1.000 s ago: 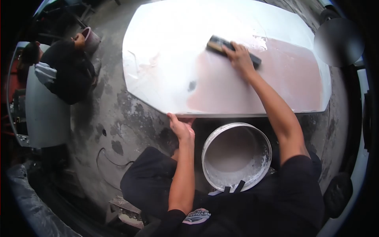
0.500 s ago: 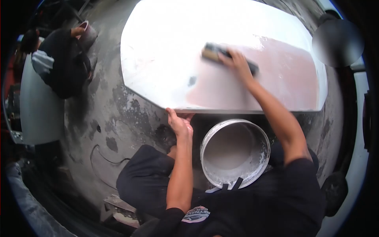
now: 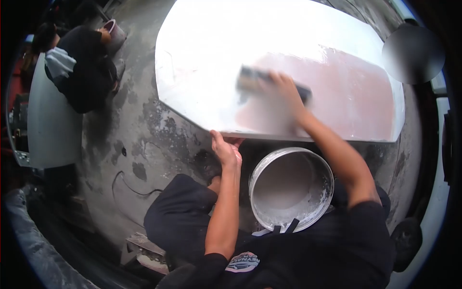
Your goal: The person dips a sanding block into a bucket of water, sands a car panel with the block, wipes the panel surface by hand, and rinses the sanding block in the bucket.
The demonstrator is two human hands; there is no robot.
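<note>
A white car body panel point(image 3: 202, 58) with a pinkish filler patch point(image 3: 351, 91) lies in front of me. My right hand point(image 3: 288, 91) is closed around a long dark sanding block point(image 3: 250, 79), blurred by motion, which rests on the panel by the left part of the patch. At the panel's near edge, my left hand point(image 3: 226, 150) grips the rim, thumb on top and the other fingers underneath, partly hidden. Below the panel, between my knees, stands a white bucket point(image 3: 293, 185) holding cloudy greyish liquid.
To the left, another person point(image 3: 79, 72) crouches with a hand at a small pinkish bucket point(image 3: 114, 36), beside a pale panel point(image 3: 55, 123). A black cable point(image 3: 118, 185) and a small worn stand point(image 3: 144, 250) are on the stained concrete floor point(image 3: 144, 125).
My right hand has brought the sanding block leftward and nearer to me across the panel. My left hand keeps its hold on the edge. The whole view has shifted slightly.
</note>
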